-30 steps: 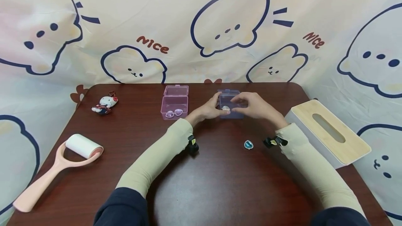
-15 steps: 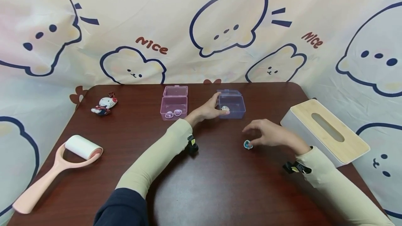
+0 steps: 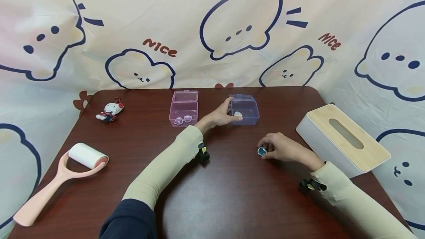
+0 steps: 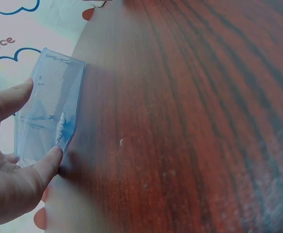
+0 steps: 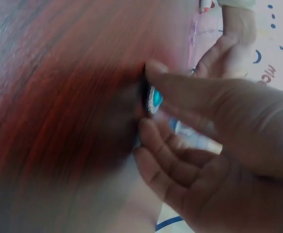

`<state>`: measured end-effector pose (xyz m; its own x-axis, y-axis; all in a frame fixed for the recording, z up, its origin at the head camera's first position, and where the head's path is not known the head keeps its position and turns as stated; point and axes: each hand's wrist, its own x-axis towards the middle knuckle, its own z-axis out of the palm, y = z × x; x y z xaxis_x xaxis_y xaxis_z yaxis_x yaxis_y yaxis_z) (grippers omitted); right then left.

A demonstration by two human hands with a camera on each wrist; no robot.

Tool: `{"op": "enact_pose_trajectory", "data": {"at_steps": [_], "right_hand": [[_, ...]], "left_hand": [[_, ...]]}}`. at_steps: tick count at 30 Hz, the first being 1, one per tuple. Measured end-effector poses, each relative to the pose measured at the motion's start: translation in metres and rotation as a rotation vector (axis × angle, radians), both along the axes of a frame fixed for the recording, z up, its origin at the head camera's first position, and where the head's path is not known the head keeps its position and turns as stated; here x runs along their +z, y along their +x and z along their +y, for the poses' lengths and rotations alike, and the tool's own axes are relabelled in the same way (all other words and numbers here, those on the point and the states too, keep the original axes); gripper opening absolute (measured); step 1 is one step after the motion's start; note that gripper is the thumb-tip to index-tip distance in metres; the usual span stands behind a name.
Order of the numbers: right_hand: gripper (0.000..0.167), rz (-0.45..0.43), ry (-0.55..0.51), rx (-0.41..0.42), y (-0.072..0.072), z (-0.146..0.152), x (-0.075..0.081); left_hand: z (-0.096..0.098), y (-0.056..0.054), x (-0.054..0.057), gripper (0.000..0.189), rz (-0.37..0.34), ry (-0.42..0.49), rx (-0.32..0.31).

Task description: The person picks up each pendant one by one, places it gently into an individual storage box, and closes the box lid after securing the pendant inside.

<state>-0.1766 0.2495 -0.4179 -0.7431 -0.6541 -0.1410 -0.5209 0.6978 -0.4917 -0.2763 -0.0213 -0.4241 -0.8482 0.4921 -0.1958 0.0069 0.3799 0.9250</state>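
My left hand [image 3: 220, 115] grips the left side of a small clear blue plastic box [image 3: 249, 115], its thumb across the front corner. The box's lid stands open at the back, and a silvery gem piece [image 3: 237, 114] lies inside, near the thumb. Nearer the person, my right hand [image 3: 284, 148] has thumb and fingertips on opposite sides of a blue gem ornament [image 3: 262, 151] with a sparkly rim, low at the tabletop. In the right wrist view, the gem ornament [image 5: 156, 99] sits between thumb and fingers; its backing is hidden.
Left of the blue box, a pink lidded box [image 3: 184, 110] stands open with two pale purple gem pieces. A cat-figure keychain [image 3: 110, 111] and a pink-handled lint roller [image 3: 59, 175] lie at the left. On the right stands a wooden-topped tissue box [image 3: 345, 137].
My right hand has left the blue box, come back toward the person and closed its fingers around the blue gem ornament. My left hand stays on the box.
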Motion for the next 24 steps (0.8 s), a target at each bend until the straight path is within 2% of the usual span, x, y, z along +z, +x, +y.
{"op": "enact_pose_trajectory", "data": {"at_steps": [12,17,24], "right_hand": [[0.026,0.015,-0.013,-0.052,-0.004,-0.006,0.001],[0.027,0.054,-0.044,-0.09,-0.012,-0.008,0.009],[0.031,0.114,-0.14,-0.152,-0.022,-0.012,0.021]], "left_hand": [[-0.001,0.0,0.0,0.101,-0.005,-0.008,-0.004],[-0.001,0.0,0.0,0.101,0.001,-0.013,-0.001],[0.001,0.0,0.0,0.099,0.019,-0.013,0.004]]}}
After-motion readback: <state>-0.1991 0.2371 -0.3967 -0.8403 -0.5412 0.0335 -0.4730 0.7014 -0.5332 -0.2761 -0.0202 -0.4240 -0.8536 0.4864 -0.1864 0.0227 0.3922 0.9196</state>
